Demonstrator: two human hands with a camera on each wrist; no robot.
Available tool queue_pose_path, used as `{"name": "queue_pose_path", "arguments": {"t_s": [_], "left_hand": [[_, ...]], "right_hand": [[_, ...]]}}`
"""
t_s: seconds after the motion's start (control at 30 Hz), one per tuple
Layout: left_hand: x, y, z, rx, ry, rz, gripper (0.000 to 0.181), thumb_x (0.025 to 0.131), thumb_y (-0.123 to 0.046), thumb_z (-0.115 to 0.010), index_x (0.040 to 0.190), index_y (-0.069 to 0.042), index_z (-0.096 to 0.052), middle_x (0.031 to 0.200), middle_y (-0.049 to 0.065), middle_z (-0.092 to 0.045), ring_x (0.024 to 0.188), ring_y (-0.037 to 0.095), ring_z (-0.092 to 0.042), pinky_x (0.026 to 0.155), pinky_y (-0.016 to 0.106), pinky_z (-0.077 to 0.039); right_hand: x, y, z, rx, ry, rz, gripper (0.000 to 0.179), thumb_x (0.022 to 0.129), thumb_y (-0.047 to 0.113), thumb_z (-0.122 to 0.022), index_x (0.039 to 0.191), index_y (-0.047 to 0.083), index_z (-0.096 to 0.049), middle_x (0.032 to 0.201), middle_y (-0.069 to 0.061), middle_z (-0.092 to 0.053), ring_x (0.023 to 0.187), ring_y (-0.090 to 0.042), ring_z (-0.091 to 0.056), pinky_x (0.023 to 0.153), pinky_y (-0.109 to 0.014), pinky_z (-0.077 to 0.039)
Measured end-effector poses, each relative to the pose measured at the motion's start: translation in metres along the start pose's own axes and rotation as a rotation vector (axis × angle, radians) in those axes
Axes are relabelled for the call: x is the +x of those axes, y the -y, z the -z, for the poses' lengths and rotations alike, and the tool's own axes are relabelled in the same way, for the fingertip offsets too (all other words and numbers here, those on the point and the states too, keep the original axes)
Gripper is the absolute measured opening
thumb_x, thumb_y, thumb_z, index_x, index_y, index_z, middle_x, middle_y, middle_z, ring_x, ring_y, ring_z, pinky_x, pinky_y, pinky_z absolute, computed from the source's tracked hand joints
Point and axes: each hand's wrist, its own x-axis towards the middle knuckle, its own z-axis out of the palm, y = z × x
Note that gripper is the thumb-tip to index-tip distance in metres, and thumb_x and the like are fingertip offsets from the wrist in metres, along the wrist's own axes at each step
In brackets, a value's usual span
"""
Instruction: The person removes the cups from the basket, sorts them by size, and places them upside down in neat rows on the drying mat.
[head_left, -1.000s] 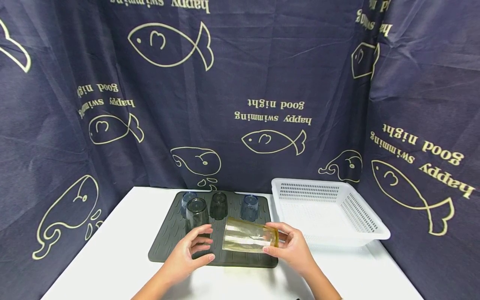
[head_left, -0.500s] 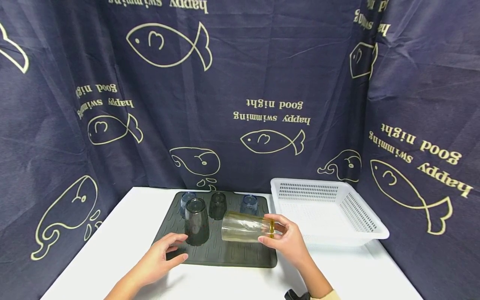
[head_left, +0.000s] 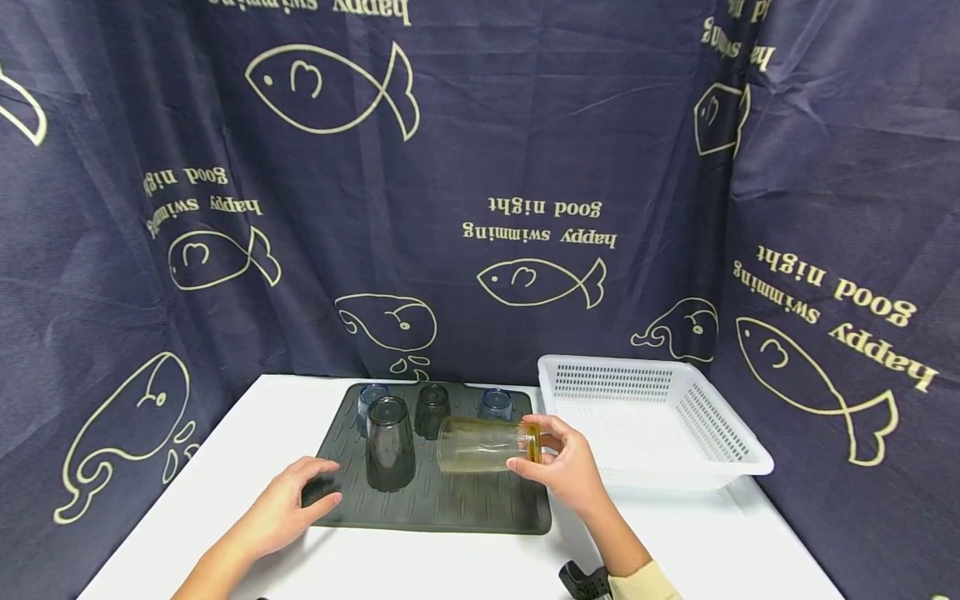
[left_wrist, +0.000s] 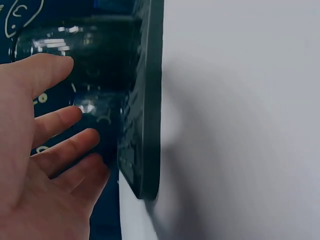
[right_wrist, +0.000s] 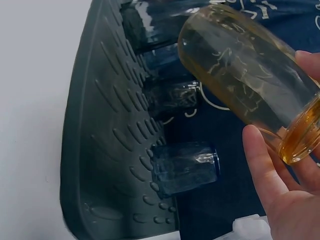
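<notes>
My right hand (head_left: 564, 467) holds a yellow-tinted drinking glass (head_left: 476, 446) by its thick amber base. The glass lies on its side in the air above a dark grey drying mat (head_left: 495, 510), its other end pointing left. Near the mat's front left edge is my left hand (head_left: 281, 510), fingers loosely bent around nothing. A tall dark grey glass (head_left: 390, 450) stands on the mat to the right of that hand. Behind it are a shorter dark glass (head_left: 432, 412) and a blue glass (head_left: 367, 417). Another blue glass (head_left: 496, 404) is partly hidden behind the yellow glass.
A white perforated plastic basket (head_left: 675, 477) sits on the white table (head_left: 412, 567), right of the mat. Dark blue curtains (head_left: 420, 208) with fish prints hang behind and at both sides. A black wrist device (head_left: 583, 581) shows at my right sleeve.
My left hand has moved left, away from the yellow glass and past the tall grey glass. My right hand has carried the yellow glass slightly up and away from me.
</notes>
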Motion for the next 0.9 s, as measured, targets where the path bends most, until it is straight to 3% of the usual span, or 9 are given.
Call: {"name": "queue_pose_path", "arguments": {"t_s": [0.23, 0.63, 0.9], "left_hand": [[0.002, 0.016, 0.004, 0.079, 0.045, 0.002, 0.056, 0.084, -0.035, -0.084, 0.127, -0.002, -0.066, 0.129, 0.013, -0.062, 0.123, 0.042, -0.056, 0.099, 0.063, -0.047], [0.003, 0.028, 0.007, 0.164, 0.188, 0.078, 0.081, 0.081, -0.049, -0.082, 0.141, 0.001, -0.056, 0.144, 0.032, -0.048, 0.133, 0.058, -0.044, 0.101, 0.071, -0.043], [0.004, 0.034, 0.008, 0.183, 0.277, 0.159, 0.089, 0.082, -0.054, -0.079, 0.147, 0.000, -0.050, 0.150, 0.035, -0.042, 0.137, 0.061, -0.037, 0.104, 0.075, -0.038]], "right_hand": [[0.006, 0.001, -0.001, -0.022, -0.003, 0.016, 0.065, 0.070, 0.008, -0.094, 0.129, 0.010, -0.065, 0.125, -0.013, -0.068, 0.106, -0.020, -0.070, 0.079, -0.022, -0.061], [0.017, 0.004, -0.003, -0.112, -0.014, 0.052, 0.065, 0.068, 0.015, -0.097, 0.126, 0.015, -0.067, 0.117, -0.009, -0.074, 0.101, -0.018, -0.072, 0.079, -0.024, -0.060], [0.023, 0.005, -0.007, -0.180, -0.004, 0.081, 0.064, 0.069, 0.020, -0.096, 0.127, 0.014, -0.068, 0.121, -0.006, -0.071, 0.094, -0.017, -0.072, 0.071, -0.026, -0.061]]}}
